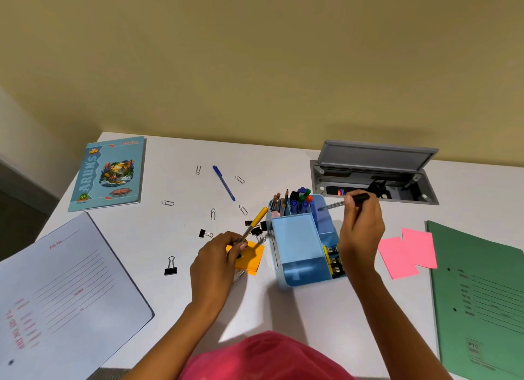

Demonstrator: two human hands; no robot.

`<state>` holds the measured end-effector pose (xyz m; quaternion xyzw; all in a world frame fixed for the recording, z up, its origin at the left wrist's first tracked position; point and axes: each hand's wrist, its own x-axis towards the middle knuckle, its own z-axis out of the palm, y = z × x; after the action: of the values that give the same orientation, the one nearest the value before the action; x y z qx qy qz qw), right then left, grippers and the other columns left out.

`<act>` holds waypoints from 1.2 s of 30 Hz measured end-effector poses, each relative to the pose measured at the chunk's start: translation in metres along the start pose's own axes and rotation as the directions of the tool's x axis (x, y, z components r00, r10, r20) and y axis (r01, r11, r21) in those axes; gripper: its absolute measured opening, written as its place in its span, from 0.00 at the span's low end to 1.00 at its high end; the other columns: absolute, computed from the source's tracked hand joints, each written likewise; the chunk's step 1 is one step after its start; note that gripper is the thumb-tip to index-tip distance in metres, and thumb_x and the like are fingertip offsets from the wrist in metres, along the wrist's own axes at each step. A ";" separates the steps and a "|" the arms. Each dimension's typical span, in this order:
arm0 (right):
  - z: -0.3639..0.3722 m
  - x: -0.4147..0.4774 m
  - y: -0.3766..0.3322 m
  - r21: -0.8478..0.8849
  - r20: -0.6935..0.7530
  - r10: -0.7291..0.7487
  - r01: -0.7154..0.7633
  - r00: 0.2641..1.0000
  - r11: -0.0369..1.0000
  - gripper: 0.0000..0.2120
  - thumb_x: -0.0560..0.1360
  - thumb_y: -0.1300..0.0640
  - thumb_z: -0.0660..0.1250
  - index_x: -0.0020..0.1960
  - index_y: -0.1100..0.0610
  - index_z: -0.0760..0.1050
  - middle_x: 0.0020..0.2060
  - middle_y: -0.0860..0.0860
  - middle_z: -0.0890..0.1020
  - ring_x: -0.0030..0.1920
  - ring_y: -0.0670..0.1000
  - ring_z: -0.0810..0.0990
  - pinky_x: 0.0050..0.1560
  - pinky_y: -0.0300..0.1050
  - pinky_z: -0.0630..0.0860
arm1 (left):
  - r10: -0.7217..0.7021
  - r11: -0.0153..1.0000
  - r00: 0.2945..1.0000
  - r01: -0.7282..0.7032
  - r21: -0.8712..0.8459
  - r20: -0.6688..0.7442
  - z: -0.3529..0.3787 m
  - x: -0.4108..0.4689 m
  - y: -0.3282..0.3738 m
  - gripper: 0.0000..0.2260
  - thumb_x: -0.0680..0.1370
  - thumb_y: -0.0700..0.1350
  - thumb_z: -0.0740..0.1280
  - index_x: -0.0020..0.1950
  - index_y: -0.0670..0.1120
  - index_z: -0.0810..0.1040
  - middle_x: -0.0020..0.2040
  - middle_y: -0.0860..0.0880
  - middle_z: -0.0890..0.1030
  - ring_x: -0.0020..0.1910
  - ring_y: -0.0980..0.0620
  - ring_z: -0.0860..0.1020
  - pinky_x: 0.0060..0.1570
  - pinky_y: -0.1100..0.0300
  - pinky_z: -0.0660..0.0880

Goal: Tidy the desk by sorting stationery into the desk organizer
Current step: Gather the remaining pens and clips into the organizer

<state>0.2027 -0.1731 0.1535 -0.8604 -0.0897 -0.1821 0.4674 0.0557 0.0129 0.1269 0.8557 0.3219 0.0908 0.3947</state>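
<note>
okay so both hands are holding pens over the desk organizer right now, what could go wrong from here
The black pen in the right hand points at an already crowded pen slot of the organizer; it may jam or knock markers out. The left hand with the yellow pen hovers over binder clips and could scatter them.

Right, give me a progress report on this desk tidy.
Done: pens and pencils stand in the organizer. In hand: left hand holds a yellow pen, right hand a black pen. Left: blue pen, paper clips, binder clips, sticky notes.
</note>
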 end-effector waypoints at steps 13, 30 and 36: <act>0.026 0.004 0.045 -0.414 0.439 0.182 0.019 0.880 0.910 0.08 0.79 0.63 0.60 0.56 0.63 0.73 0.52 0.58 0.75 0.52 0.55 0.73 0.51 0.41 0.69 | -0.024 0.999 0.999 0.023 0.024 0.045 0.003 -0.004 0.004 0.04 0.77 0.54 0.64 0.45 0.58 0.77 0.38 0.58 0.80 0.39 0.55 0.75 0.33 0.61 0.68; 0.001 -0.026 -0.023 0.236 0.608 0.148 -0.356 0.780 0.904 0.07 0.76 0.58 0.67 0.54 0.55 0.77 0.42 0.53 0.81 0.40 0.50 0.80 0.41 0.49 0.79 | 0.120 0.992 0.981 -0.125 0.026 0.150 0.011 -0.007 0.034 0.04 0.77 0.52 0.65 0.46 0.56 0.79 0.32 0.63 0.73 0.39 0.57 0.71 0.33 0.66 0.64; -0.005 -0.023 -0.029 0.320 0.523 0.118 -0.322 0.844 0.891 0.03 0.76 0.62 0.66 0.45 0.61 0.78 0.31 0.52 0.80 0.31 0.47 0.76 0.33 0.41 0.75 | 0.163 0.986 0.977 -0.157 -0.048 0.138 0.012 -0.006 0.040 0.03 0.75 0.54 0.67 0.46 0.58 0.80 0.33 0.66 0.75 0.36 0.64 0.73 0.32 0.71 0.62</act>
<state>0.1709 -0.1613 0.1690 -0.7700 -0.1387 0.1199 0.6112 0.0751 -0.0182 0.1486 0.8757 0.2214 0.0671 0.4238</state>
